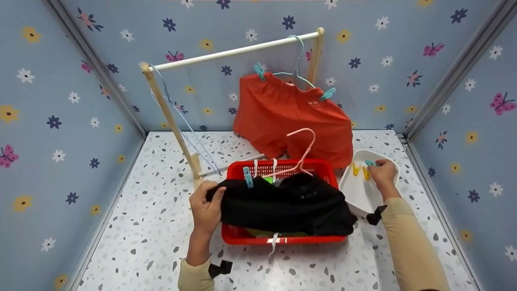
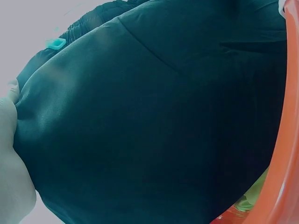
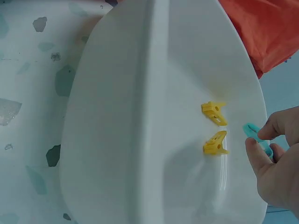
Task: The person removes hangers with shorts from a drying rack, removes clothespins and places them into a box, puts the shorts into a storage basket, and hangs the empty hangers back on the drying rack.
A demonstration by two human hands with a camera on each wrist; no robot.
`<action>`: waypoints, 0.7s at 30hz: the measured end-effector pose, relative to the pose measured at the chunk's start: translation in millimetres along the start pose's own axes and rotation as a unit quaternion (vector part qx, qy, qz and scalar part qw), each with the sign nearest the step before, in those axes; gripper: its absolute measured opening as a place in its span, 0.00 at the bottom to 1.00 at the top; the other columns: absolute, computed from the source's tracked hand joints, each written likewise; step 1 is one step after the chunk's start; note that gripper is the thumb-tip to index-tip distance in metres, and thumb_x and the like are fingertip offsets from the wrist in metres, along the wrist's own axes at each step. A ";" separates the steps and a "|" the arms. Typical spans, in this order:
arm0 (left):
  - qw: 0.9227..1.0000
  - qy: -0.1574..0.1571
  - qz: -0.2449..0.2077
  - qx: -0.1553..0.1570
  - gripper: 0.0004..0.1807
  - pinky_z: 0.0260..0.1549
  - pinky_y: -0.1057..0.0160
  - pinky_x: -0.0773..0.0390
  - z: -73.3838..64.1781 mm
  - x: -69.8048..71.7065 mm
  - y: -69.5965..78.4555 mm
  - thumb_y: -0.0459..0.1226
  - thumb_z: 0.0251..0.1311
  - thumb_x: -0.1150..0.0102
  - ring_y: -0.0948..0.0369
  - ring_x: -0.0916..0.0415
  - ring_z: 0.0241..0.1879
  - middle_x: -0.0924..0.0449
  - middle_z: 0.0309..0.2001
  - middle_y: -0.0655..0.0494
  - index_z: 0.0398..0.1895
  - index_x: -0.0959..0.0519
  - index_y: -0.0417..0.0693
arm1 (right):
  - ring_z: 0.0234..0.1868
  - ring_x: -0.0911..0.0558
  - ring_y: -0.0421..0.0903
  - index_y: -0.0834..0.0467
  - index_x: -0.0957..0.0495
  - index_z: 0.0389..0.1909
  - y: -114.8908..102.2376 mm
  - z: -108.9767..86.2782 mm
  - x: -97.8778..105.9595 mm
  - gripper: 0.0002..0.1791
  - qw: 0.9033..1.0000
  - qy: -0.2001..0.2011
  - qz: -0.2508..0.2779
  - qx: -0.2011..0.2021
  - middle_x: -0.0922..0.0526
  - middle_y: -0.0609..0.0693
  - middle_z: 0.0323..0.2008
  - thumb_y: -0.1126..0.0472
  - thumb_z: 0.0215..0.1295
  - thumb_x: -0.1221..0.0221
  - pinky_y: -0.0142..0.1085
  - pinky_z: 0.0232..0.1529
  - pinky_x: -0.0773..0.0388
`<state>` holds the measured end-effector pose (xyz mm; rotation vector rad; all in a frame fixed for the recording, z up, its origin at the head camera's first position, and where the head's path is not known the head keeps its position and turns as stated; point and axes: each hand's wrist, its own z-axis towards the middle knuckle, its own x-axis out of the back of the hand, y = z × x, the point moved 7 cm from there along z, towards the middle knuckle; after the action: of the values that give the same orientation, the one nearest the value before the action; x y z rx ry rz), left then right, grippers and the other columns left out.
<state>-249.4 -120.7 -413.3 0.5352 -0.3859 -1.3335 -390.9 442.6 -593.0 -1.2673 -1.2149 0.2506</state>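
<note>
Black shorts (image 1: pixel 282 206) are spread over a red basket (image 1: pixel 282 241), a pink hanger (image 1: pixel 309 149) standing up behind their waistband. A teal clothespin (image 1: pixel 248 178) is clipped on the waistband's left part. My left hand (image 1: pixel 207 206) pinches the left end of the shorts between thumb and fingers; the left wrist view is mostly filled by the dark cloth. Over a white tray (image 1: pixel 355 206) at the right, my right hand (image 1: pixel 383 174) pinches another teal clothespin (image 3: pixel 257 137) between thumb and fingers. Two yellow clothespins (image 3: pixel 215 142) lie in the tray near that hand.
Behind the basket, red shorts (image 1: pixel 295 117) hang from a blue-green hanger (image 1: pixel 297 72) with teal clothespins at both sides. The hanger hooks on the white rod (image 1: pixel 234 51) of a wooden-post rack. A blue hanger (image 1: pixel 190 125) hangs at the rod's left end. Patterned walls enclose the speckled table.
</note>
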 end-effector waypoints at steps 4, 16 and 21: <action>1.000 0.001 0.004 0.003 0.12 0.30 0.68 0.30 0.8 -1.4 -0.3 0.32 0.58 0.35 0.59 0.29 0.27 0.27 0.23 0.44 0.26 0.25 0.30 | 0.53 0.28 0.56 0.69 0.31 0.58 -0.1 2.7 -3.9 0.26 0.999 -0.032 -0.040 0.012 0.29 0.64 0.56 0.65 0.60 0.39 0.43 0.51 0.28; 1.000 -0.004 0.016 -0.002 0.12 0.31 0.69 0.29 2.8 -4.7 2.5 0.32 0.58 0.35 0.59 0.28 0.27 0.26 0.24 0.44 0.26 0.25 0.30 | 0.34 0.26 0.50 0.65 0.24 0.37 -21.5 -3.4 -3.6 0.11 0.987 -0.048 -0.113 0.106 0.23 0.58 0.36 0.61 0.60 0.37 0.38 0.32 0.29; 1.000 -0.009 0.012 -0.011 0.10 0.32 0.69 0.28 3.8 -8.3 4.1 0.29 0.57 0.35 0.58 0.28 0.27 0.26 0.24 0.43 0.26 0.25 0.29 | 0.33 0.26 0.50 0.65 0.23 0.34 -28.7 -7.6 0.9 0.09 0.986 -0.034 -0.107 0.124 0.22 0.57 0.34 0.62 0.59 0.37 0.38 0.32 0.30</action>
<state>-249.8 -112.6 -407.6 0.4985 -0.3906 -1.3195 -397.4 428.5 -567.7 -0.9115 -1.3241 0.2800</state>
